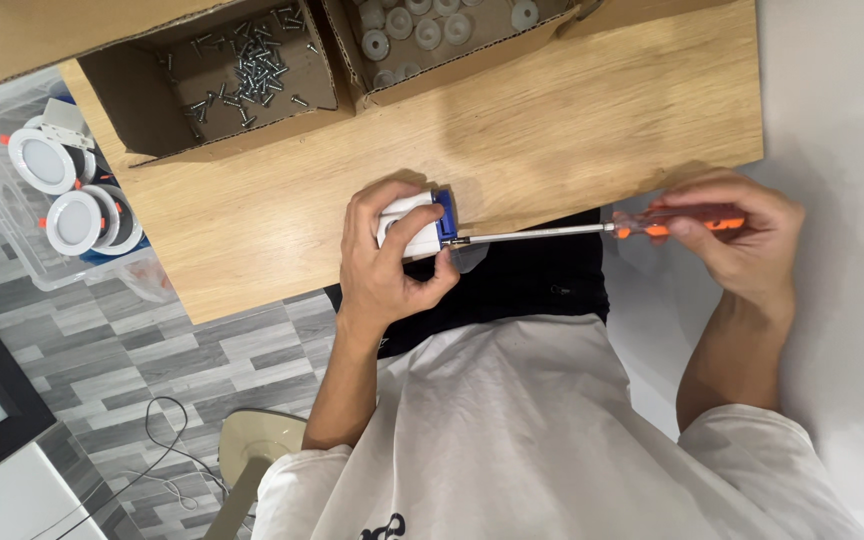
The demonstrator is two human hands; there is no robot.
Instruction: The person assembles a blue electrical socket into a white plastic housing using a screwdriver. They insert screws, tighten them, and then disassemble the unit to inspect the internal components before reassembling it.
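My left hand (pixel 384 262) grips a small white box-shaped part with a blue end (pixel 420 222), held at the near edge of the wooden table (pixel 572 130). My right hand (pixel 734 240) is closed on the orange handle of a screwdriver (pixel 592 230). Its long metal shaft runs to the left, and the tip meets the blue end of the part beside my left thumb. Both hands hover over my lap, where black trousers and a white shirt show.
Two open cardboard boxes stand on the table's far side: one with several loose screws (pixel 242 65), one with several white round parts (pixel 422 30). A clear plastic bin (pixel 12 235) on the floor at the left holds round white downlights (pixel 57 190). A cable lies on the grey floor.
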